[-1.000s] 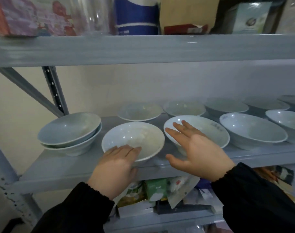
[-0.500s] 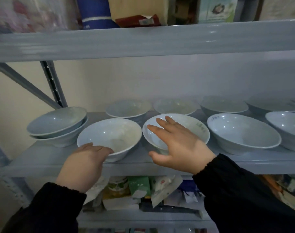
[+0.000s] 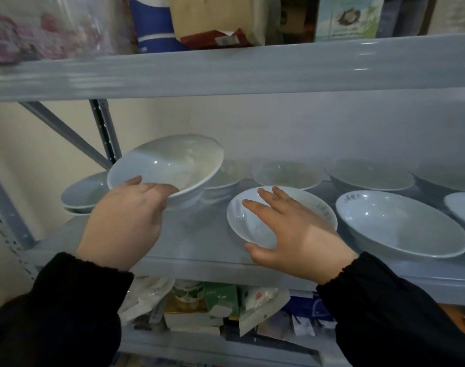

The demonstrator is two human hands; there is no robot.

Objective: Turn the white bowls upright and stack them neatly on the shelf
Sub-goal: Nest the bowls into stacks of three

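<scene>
Bowls are what the fingers deal with: the left hand [image 3: 122, 221] pinches the near rim of a white bowl [image 3: 165, 165], thumb inside the rim and fingers hidden beneath, and holds it clear of the shelf [image 3: 199, 234], tilted with its mouth toward the person. The right hand [image 3: 297, 234] is spread open, fingers [image 3: 266, 196] reaching over the rim of the next bowl [image 3: 255, 221], which sits upright on the shelf; whether the palm touches it I cannot tell, and it grips nothing.

Behind and to the left of the lifted bowl sits a stack of two bowls [image 3: 83, 192], upright. That looks like the target, so the step in hand seems to be carrying this bowl over to nest it there. The next move calls for levelling the bowl, centring it over the stack and lowering it gently.

Counted, I make out roughly ten bowls: one lifted, two stacked, three in the front row on the right, and about four in the dim back row, partly hidden. All the visible ones sit mouth up. Two black sleeves [image 3: 67, 300] show.
</scene>
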